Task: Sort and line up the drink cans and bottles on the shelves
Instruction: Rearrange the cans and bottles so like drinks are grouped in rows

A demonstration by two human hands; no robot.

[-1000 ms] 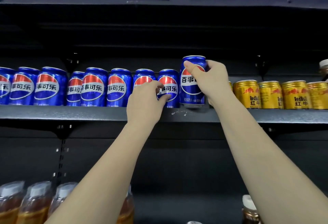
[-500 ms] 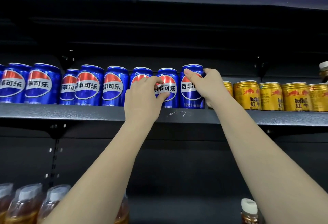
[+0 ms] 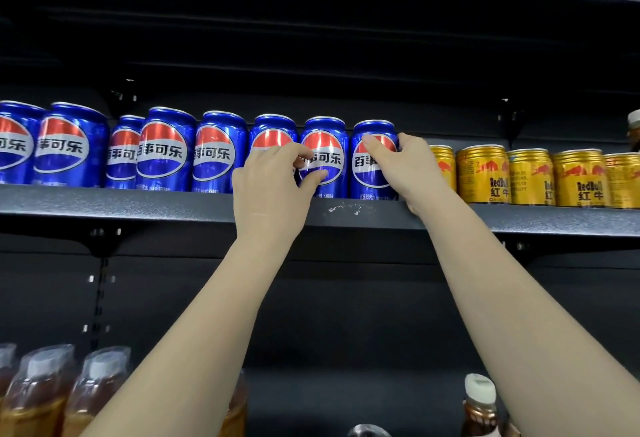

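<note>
Our right hand [image 3: 403, 168] wraps the end blue can [image 3: 371, 173] standing on the shelf [image 3: 138, 202] (gold cans [image 3: 530, 177] just beside). Our left hand [image 3: 273, 187] pinches the next can [image 3: 325, 145], thumb and fingers on its front.

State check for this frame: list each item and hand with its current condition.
Rightmost blue can: upright on shelf, gripped by right hand.
Next blue can: upright, pinched by left hand.
Other blue cans: upright, one set back.
Gold cans: upright, in a row.
Bottles: capped, on lower shelf.
</note>
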